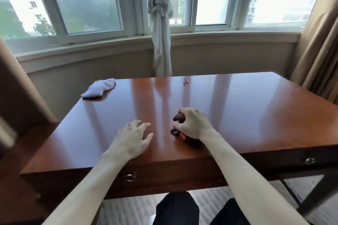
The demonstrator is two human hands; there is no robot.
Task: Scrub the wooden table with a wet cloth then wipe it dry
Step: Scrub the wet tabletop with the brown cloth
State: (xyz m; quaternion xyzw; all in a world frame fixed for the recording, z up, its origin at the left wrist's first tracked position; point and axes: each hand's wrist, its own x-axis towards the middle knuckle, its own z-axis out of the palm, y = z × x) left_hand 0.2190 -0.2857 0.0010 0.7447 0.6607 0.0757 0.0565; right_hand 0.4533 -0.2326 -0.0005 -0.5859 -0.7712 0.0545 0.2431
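Dark trousers and two bare forearms fill the near edge of the view, reaching forward over the front of the tabletop (pixel 237 115), a glossy reddish wooden surface with drawer pulls on its front face. On the right, the right hand (pixel 192 124) sits near the middle of the front part of the surface, its fingers curled round a dark bunched cloth (pixel 180 117), a little of which shows above the knuckles and below the palm; it looks pressed down against the wood, so I judge the wet scrubbing step to be the one in hand. To its left and apart from it, the left hand (pixel 134 138) lies with fingers spread and relaxed, holding nothing, fingertips on or just above the wood as if bracing; contact cannot be told for certain. Both wrists run roughly straight from the forearms, palms down. Farther back, toward the window side, a small smear and scattered specks (pixel 186 83) show on the surface, well beyond the right hand, so most of the scrubbing seems yet to be done. A pale folded cloth (pixel 99 87) rests at the far left corner, untouched, presumably for drying. The next move calls for pushing the dark cloth forward with steady downward pressure to reach that marked patch, with the free hand steadying the body.
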